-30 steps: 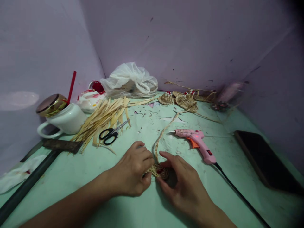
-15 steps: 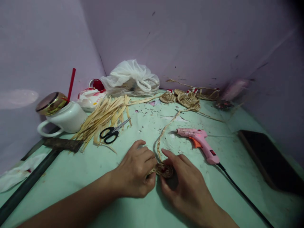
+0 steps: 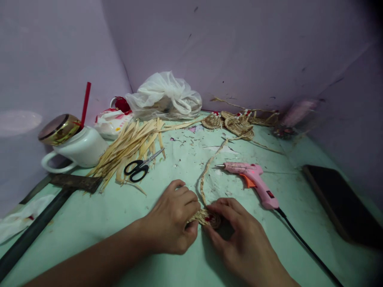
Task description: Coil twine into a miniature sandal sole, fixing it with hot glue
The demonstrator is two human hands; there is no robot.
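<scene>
My left hand [image 3: 173, 221] and my right hand [image 3: 239, 237] meet at the near middle of the green table [image 3: 89, 223]. Between them lies a small coiled straw braid [image 3: 206, 217] with a red spot in it. The left fingers pinch its left edge. The right fingers curl over its right side and press on it. From the coil the loose braid tail [image 3: 209, 165] runs back toward woven straw pieces [image 3: 236, 124] at the far side. A pink glue gun [image 3: 254, 181] lies just right of the braid, its nozzle pointing left.
Black scissors [image 3: 137, 168] lie by a pile of straw strips [image 3: 131, 145]. A white cup with a gold lid and red straw [image 3: 74, 145] stands at left, a hammer [image 3: 68, 185] before it. Plastic bags [image 3: 164, 97] sit at the back. A dark phone [image 3: 338, 199] lies at right.
My right fingers have curled down onto the coil from a flatter reach. Both hands have shifted slightly right and nearer, and the view has tilted a little.
</scene>
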